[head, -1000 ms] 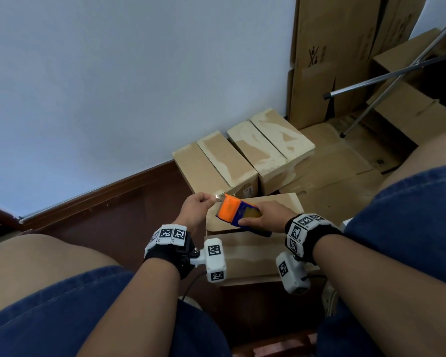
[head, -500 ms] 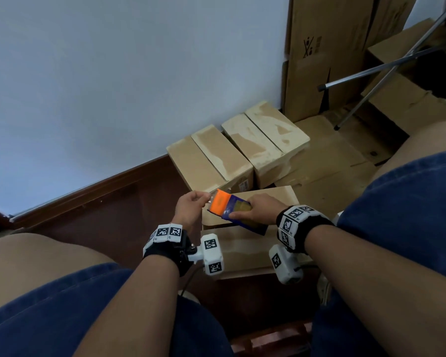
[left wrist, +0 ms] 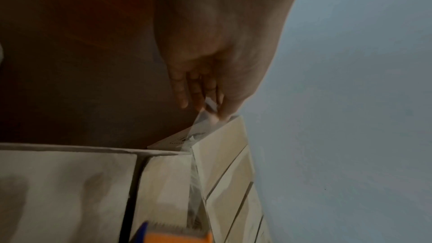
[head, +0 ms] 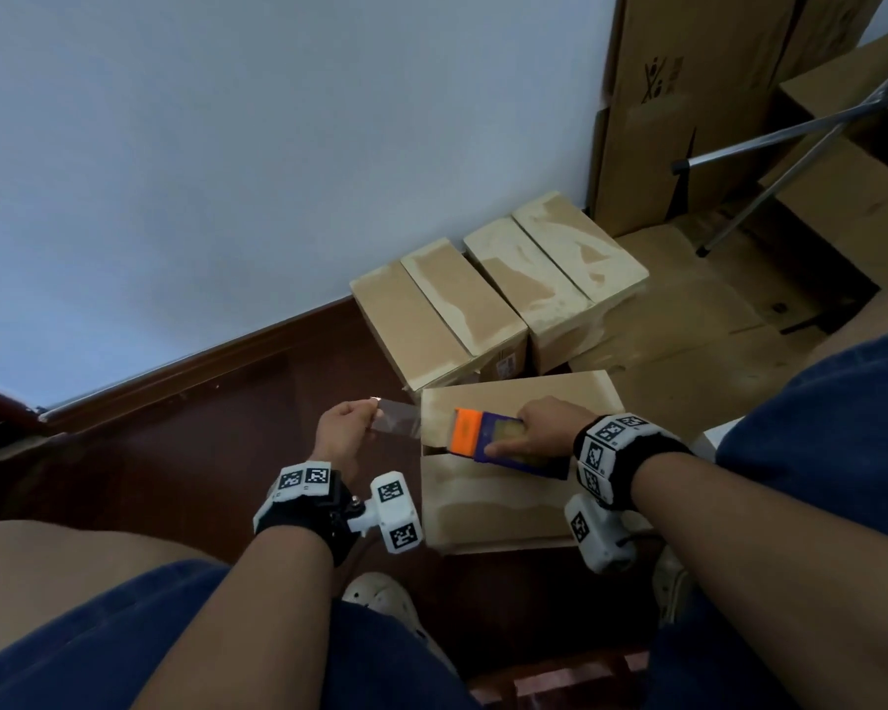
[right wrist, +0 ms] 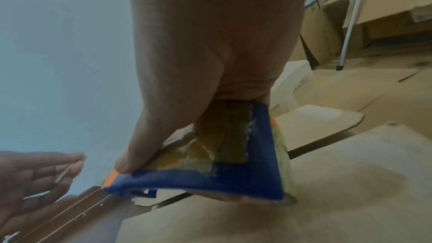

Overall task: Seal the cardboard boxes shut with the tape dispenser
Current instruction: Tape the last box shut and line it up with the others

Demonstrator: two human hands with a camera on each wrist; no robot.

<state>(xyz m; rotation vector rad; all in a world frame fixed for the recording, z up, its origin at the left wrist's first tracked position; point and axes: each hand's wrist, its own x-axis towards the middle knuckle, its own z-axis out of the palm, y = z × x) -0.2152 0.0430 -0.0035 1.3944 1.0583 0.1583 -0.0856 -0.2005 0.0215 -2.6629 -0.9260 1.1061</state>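
Note:
A cardboard box [head: 493,509] lies on the floor between my knees, its two top flaps meeting at a seam. My right hand [head: 539,433] grips a blue tape dispenser [head: 503,443] with an orange front, held over the box's left part. The dispenser [right wrist: 224,156] fills the right wrist view, my thumb along its side. My left hand [head: 344,433] pinches the free end of a clear tape strip [head: 396,422] stretched left from the dispenser, past the box's left edge. In the left wrist view the left hand [left wrist: 210,103] holds the tape [left wrist: 198,132] above the box corner.
Several taped cardboard boxes [head: 498,294] stand in a row against the pale wall, just beyond the box. Flattened cardboard [head: 688,320] covers the floor to the right. Tall cartons [head: 688,94] and a metal stand's legs [head: 790,130] are at the back right. Dark wooden floor [head: 216,438] lies to the left.
My hands have drawn apart: the left has pulled the tape end leftward while the right has taken the dispenser rightward over the box, so a clear strip now spans between them.

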